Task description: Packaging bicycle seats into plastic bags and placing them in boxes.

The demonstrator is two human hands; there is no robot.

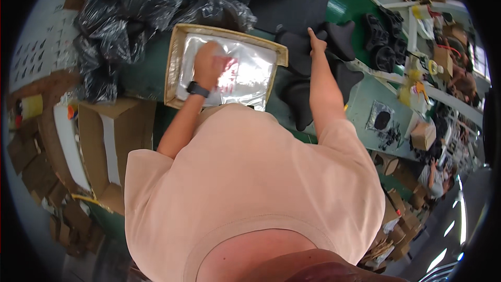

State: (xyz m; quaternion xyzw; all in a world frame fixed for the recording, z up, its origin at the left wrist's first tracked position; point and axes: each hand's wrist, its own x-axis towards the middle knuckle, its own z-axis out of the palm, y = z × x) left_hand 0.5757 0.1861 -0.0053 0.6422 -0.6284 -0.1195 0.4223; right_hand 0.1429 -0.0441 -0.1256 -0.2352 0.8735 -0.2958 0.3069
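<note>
My left hand (209, 65), with a dark band (198, 90) on its wrist, is over a stack of clear plastic bags (255, 65). Red print shows on the bags beside its fingers, which are curled out of sight and slightly blurred. The bags lie flat in a shallow open cardboard box (175, 57) close in front of me. Further right, my right arm is stretched forward. My right hand (318, 47) is closed at the narrow end of a black bicycle saddle (342, 40), one digit pointing up. More black saddles (298, 102) lie around and below that hand.
Black saddles wrapped in clear plastic (151, 0) are heaped at the far left. A black sheet (292, 8) lies on the green table (342, 5). Black moulded parts (383, 36) and a small bag (381, 116) are to the right. A tall open carton (122, 141) stands at left.
</note>
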